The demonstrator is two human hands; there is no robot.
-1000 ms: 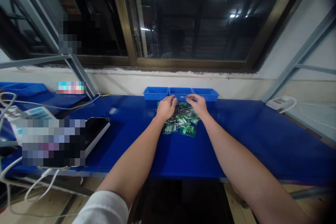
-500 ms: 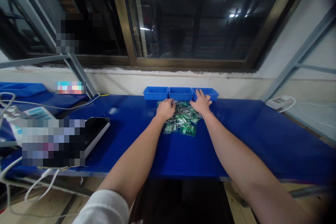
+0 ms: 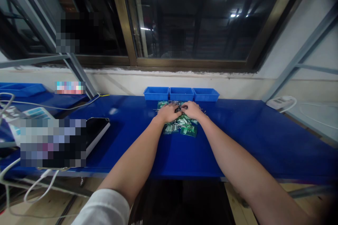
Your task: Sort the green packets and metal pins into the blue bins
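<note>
A pile of small metal rods (image 3: 180, 124) and green-tinted plastic packets (image 3: 189, 130) lies on the blue table. My left hand (image 3: 169, 113) rests on the left part of the pile, palm down, its fingers apart and its thumb pointing right. From the other side my right hand (image 3: 193, 110) reaches into the pile with bent fingers drawn together. Its fingertips meet the pieces close to my left thumb; whatever they grip is too small to make out. Directly behind the pile, three blue bins stand in a row: a left bin (image 3: 156, 94), a middle bin (image 3: 181, 94) and a right bin (image 3: 206, 95).
At the left of the blue table (image 3: 245, 140) lies a black and white device (image 3: 99, 130), partly blurred out, with white cables hanging near it. A white power strip (image 3: 281, 102) is at the right edge. Grey metal frame posts and a window stand behind.
My right hand has come back from the right bin to the pile, its fingers now bent. My left hand has shifted slightly right and its fingers have spread over the pieces.
</note>
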